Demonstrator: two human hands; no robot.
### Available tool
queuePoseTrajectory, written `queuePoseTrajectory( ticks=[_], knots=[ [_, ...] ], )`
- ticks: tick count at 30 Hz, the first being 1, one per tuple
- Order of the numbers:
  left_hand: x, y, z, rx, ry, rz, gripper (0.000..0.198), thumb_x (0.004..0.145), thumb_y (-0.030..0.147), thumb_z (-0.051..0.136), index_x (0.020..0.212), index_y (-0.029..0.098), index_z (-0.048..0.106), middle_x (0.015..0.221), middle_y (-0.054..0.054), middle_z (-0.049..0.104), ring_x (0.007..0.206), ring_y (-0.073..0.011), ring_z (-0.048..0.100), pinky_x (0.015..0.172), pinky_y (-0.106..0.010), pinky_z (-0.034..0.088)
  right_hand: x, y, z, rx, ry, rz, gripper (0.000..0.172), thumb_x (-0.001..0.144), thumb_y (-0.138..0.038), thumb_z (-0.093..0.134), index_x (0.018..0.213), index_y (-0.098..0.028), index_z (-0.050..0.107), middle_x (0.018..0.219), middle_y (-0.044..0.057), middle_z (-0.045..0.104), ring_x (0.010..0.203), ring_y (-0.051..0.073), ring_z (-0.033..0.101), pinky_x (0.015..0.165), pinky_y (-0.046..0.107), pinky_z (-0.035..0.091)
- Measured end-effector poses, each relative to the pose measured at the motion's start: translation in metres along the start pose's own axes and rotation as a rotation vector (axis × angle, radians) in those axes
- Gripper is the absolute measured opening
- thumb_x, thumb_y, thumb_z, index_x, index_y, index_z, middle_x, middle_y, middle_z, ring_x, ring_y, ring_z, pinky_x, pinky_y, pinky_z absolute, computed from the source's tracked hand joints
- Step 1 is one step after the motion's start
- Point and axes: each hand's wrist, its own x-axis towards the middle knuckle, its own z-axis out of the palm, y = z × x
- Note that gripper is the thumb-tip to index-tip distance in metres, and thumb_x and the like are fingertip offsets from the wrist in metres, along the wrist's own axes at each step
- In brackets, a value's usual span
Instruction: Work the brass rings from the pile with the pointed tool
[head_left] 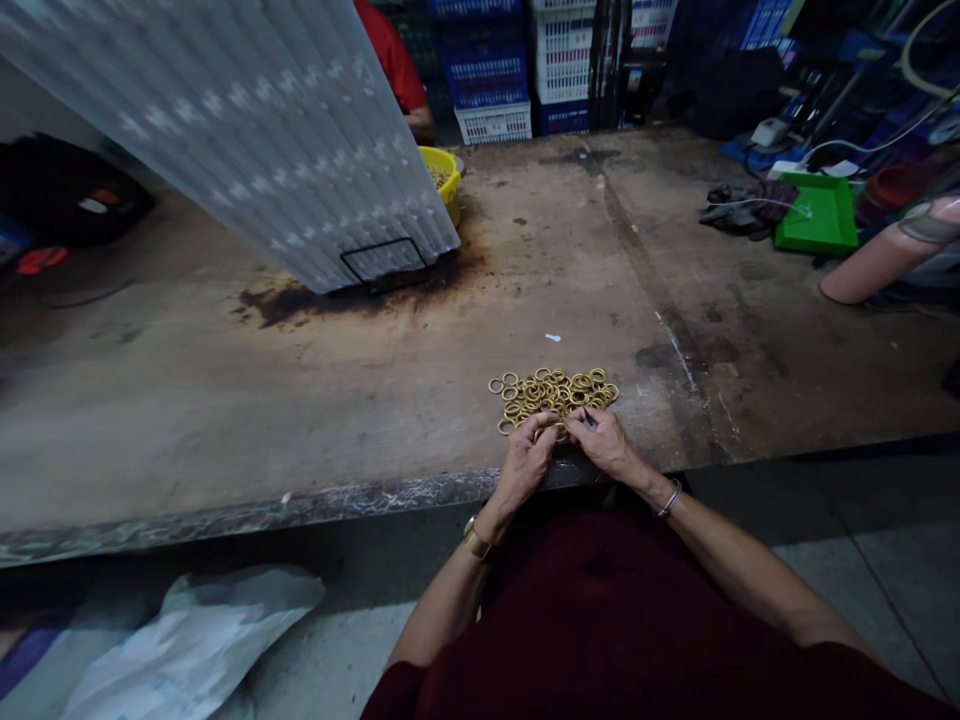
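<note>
A heap of several small brass-coloured rings [551, 392] lies near the front edge of a worn wooden workbench [375, 400]. Both my hands rest at the near side of the heap. My left hand [525, 462] has its fingers curled and pinches a ring at the heap's edge. My right hand [604, 442] is also closed, its fingertips meeting the left hand's; a small dark thing shows between its fingers, too small to name. A gold watch sits on my left wrist, a bangle on my right.
A large ribbed translucent sheet [247, 120] leans over the bench at the back left, above a dark stain. Behind it are a yellow tub [444, 175] and a person in a red top [394, 60]. A green tray [819, 215], gloves and another person's arm [885, 260] are at the right. Stacked crates stand behind.
</note>
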Motion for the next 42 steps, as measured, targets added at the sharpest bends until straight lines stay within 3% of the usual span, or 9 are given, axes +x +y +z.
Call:
queuePoseTrajectory(
  ticks=[8,12,15,19,25,29,38,42],
  knots=[
    [-0.0025,0.0030,0.0005,-0.051,-0.059,-0.054,0.030,0.075,0.044,0.060,0.083,0.017,0.053,0.047,0.009,0.042,0.038,-0.0047,0.030,0.039,-0.018,0.023,-0.0020,0.0044,0.0005,0.136,-0.088,0.151,0.024,0.072,-0.039,0.049,0.058,-0.020,0.047,0.047,-0.007,0.042,0.042,0.007,0.033,0.044,0.021,0.028],
    [-0.0039,0.0031,-0.0019,-0.100,-0.041,-0.083,0.033,0.072,0.043,0.063,0.089,0.016,0.054,0.052,0.008,0.047,0.037,-0.0041,0.031,0.037,-0.017,0.022,-0.0014,0.0051,0.0021,0.058,-0.074,0.070,0.022,0.072,-0.037,0.049,0.058,-0.020,0.047,0.052,-0.005,0.046,0.048,0.008,0.039,0.049,0.021,0.034],
    [-0.0043,0.0014,-0.0036,-0.113,-0.016,-0.095,0.031,0.071,0.042,0.063,0.085,0.016,0.055,0.051,0.008,0.046,0.036,-0.0038,0.031,0.036,-0.017,0.021,-0.0026,0.0049,0.0036,0.000,-0.048,-0.017,0.020,0.072,-0.039,0.053,0.071,-0.019,0.056,0.063,-0.003,0.054,0.058,0.010,0.047,0.057,0.022,0.038],
    [-0.0045,-0.0024,-0.0043,-0.117,0.004,-0.095,0.025,0.071,0.038,0.062,0.084,0.018,0.054,0.043,0.011,0.039,0.033,-0.0041,0.029,0.036,-0.016,0.021,-0.0055,0.0058,0.0063,-0.076,-0.084,-0.079,0.028,0.073,-0.042,0.059,0.086,-0.018,0.061,0.067,-0.003,0.056,0.060,0.010,0.047,0.057,0.022,0.038],
    [-0.0044,-0.0063,-0.0034,-0.200,-0.015,-0.130,0.029,0.070,0.038,0.064,0.087,0.019,0.051,0.045,0.011,0.043,0.033,-0.0033,0.030,0.034,-0.015,0.021,-0.0045,0.0069,0.0083,-0.064,-0.117,-0.045,0.024,0.072,-0.041,0.060,0.072,-0.017,0.060,0.066,-0.002,0.057,0.060,0.010,0.047,0.058,0.023,0.038],
    [-0.0047,-0.0045,-0.0028,-0.301,-0.014,-0.197,0.035,0.064,0.038,0.068,0.087,0.018,0.049,0.052,0.008,0.052,0.033,-0.0027,0.033,0.033,-0.014,0.019,-0.0031,0.0078,0.0075,-0.017,-0.133,-0.059,0.025,0.073,-0.042,0.057,0.070,-0.017,0.059,0.065,-0.002,0.058,0.061,0.010,0.048,0.062,0.023,0.040],
    [-0.0071,-0.0001,-0.0047,-0.444,-0.079,-0.277,0.040,0.060,0.035,0.073,0.087,0.017,0.050,0.048,0.008,0.052,0.030,-0.0017,0.029,0.032,-0.013,0.017,-0.0052,0.0039,0.0052,0.016,-0.175,-0.027,0.028,0.075,-0.044,0.053,0.066,-0.017,0.055,0.059,-0.003,0.055,0.056,0.010,0.046,0.057,0.022,0.039],
    [-0.0073,-0.0019,-0.0045,-0.483,-0.087,-0.286,0.038,0.061,0.035,0.072,0.087,0.017,0.050,0.049,0.008,0.052,0.030,-0.0012,0.028,0.033,-0.013,0.016,-0.0047,0.0062,0.0041,-0.004,-0.104,-0.011,0.030,0.079,-0.043,0.047,0.062,-0.019,0.051,0.054,-0.003,0.052,0.053,0.010,0.045,0.055,0.022,0.038]
  ],
)
